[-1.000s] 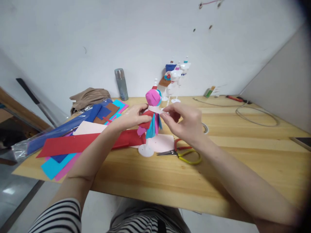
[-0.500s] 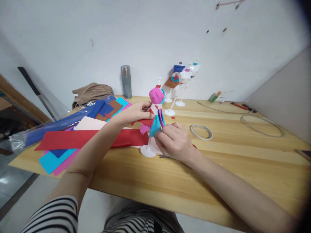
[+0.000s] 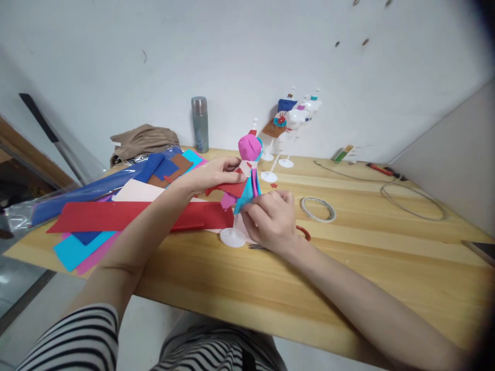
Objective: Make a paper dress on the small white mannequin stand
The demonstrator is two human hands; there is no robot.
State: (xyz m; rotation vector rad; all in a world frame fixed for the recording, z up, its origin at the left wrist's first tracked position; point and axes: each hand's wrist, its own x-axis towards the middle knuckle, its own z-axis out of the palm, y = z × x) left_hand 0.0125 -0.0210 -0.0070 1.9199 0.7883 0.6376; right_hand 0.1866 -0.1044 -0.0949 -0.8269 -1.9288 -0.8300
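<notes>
A miniature dress form on a white round base stands slightly tilted near the table's front edge. It wears pink and turquoise pieces with a pale pink band at the waist. My left hand is closed at the waist, thumb in front, pinching the dress beside a red flap. My right hand is closed on the lower edge of the turquoise skirt; its fingertips partly hide the hem. Under that hand lies a pair of scissors, with only a red handle and the blade tips showing.
Coloured sheets, a long red one on top, cover the left side. A flask and several dressed forms stand at the back. To the right are a tape roll, a glue stick and a cable.
The camera view has shifted slightly. My right hand has turned a little at the hem, exposing more of the scissors' red handle. My left hand keeps its hold at the waist.
</notes>
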